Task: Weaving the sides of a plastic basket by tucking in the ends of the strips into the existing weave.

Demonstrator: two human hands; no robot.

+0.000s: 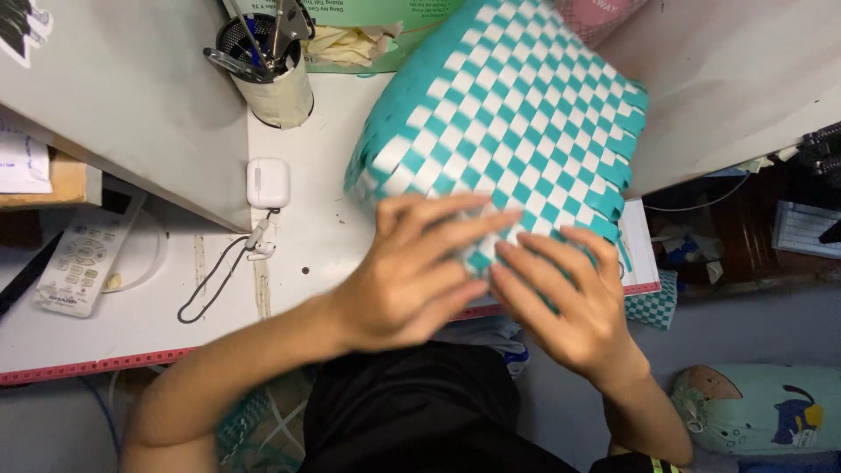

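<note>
A woven basket [517,105] of teal and white plastic strips lies tipped on the white table [307,236], its checkered side facing up. My left hand [412,271] rests flat on the basket's near edge, fingers spread and pointing right. Close beside it, my right hand [569,298] presses on the same near edge, fingers pointing up-left and touching the strips. Both hands are slightly blurred. Whether either hand grips a strip is hidden beneath the fingers.
A mesh pen cup [263,66] with tools stands at the back left. A small white earbud case [268,182] and a cable [219,280] lie left of the basket. A remote control [83,263] sits at far left. A smaller teal checkered piece [653,305] hangs past the table's right edge.
</note>
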